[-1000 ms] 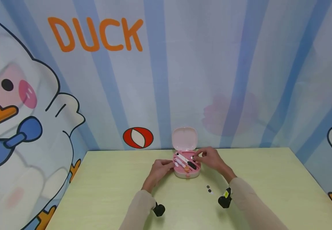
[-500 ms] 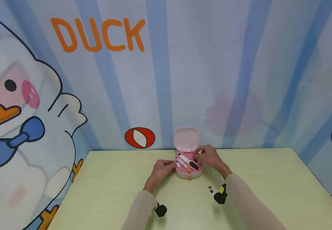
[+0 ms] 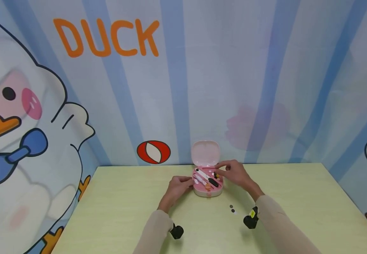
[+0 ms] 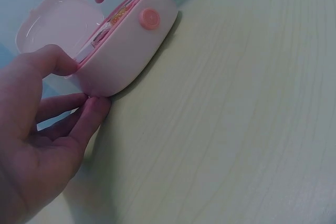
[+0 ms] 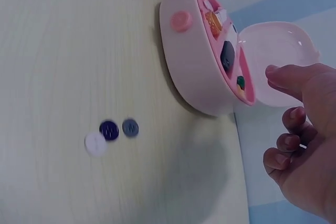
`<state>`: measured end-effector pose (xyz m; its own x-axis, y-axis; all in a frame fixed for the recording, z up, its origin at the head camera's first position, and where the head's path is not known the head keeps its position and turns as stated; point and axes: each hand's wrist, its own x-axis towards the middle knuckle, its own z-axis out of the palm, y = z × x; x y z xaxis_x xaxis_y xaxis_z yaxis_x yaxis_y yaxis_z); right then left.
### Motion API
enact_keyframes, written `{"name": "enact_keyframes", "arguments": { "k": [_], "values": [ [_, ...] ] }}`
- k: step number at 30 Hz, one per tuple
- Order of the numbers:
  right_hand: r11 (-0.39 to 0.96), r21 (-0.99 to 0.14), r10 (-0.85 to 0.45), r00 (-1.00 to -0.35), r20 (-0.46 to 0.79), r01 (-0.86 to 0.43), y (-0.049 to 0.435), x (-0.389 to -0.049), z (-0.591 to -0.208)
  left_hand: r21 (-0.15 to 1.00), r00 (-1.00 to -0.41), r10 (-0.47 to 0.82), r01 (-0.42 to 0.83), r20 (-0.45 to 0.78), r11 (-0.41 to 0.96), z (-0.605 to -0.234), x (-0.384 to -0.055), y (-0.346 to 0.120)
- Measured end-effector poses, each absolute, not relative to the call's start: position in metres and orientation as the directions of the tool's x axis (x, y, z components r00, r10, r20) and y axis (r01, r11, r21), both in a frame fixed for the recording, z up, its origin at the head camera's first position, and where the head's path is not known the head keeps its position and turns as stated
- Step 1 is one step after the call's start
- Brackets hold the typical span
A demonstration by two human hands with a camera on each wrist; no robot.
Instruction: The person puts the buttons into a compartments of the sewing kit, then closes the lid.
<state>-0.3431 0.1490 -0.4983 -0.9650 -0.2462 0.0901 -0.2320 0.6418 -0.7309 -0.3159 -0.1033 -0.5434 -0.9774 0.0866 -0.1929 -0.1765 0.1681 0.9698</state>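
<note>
A pink and white sewing box (image 3: pixel 207 193) stands with its lid (image 3: pixel 206 153) raised. My left hand (image 4: pixel 52 114) grips its left end, thumb on the rim and fingers low against the side. Inside lie a white tool with a black end (image 3: pixel 213 182), an orange round piece (image 5: pixel 213 23) and, in the right compartment, small green and yellow pieces (image 5: pixel 241 83). Just above that compartment is my right hand (image 3: pixel 236 173), fingers parted and loosely bent, holding nothing. Three buttons lie on the table: a white button (image 5: pixel 95 144), a dark button (image 5: pixel 109 130) and a grey button (image 5: pixel 130 127).
The pale wooden table (image 3: pixel 123 211) ends at a striped blue curtain (image 3: pixel 202 70) close behind the raised lid. Black wrist cameras (image 3: pixel 250 221) hang below both sleeves. The buttons lie in front of the box, to its right.
My right hand first dipped its fingertips into the right compartment, then drew back up and right with its fingers parted, uncovering the small pieces. My left hand has stayed on the box.
</note>
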Motion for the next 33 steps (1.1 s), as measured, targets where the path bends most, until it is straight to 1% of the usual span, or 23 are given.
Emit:
{"name": "enact_keyframes", "arguments": {
  "k": [4, 8, 13, 18, 22, 27, 33],
  "values": [
    [0.645, -0.697, -0.297, -0.943, 0.150, -0.314, 0.164, -0.334, -0.495, 0.971, -0.977, 0.092, -0.174, -0.191, 0.165, -0.543, -0.316, -0.104],
    [0.663, -0.660, -0.329, -0.930, 0.167, -0.353, 0.183, -0.321, -0.496, 0.969, -0.975, 0.095, -0.181, -0.199, 0.171, -0.543, -0.316, -0.103],
    [0.674, -0.637, -0.378, -0.915, 0.139, -0.375, 0.203, -0.301, -0.499, 0.964, -0.975, 0.086, -0.184, -0.203, 0.190, -0.546, -0.317, -0.103],
    [0.662, -0.618, -0.456, -0.882, 0.118, -0.425, 0.214, -0.281, -0.504, 0.966, -0.977, 0.089, -0.174, -0.194, 0.191, -0.547, -0.317, -0.104],
    [0.641, -0.630, -0.508, -0.858, 0.079, -0.438, 0.221, -0.268, -0.514, 0.968, -0.977, 0.092, -0.171, -0.190, 0.182, -0.547, -0.317, -0.104],
    [0.658, -0.628, -0.515, -0.857, 0.029, -0.417, 0.224, -0.254, -0.528, 0.966, -0.976, 0.090, -0.179, -0.199, 0.186, -0.546, -0.316, -0.104],
    [0.677, -0.600, -0.493, -0.868, 0.059, -0.426, 0.221, -0.244, -0.536, 0.967, -0.975, 0.095, -0.182, -0.202, 0.178, -0.545, -0.317, -0.103]
  ]
}}
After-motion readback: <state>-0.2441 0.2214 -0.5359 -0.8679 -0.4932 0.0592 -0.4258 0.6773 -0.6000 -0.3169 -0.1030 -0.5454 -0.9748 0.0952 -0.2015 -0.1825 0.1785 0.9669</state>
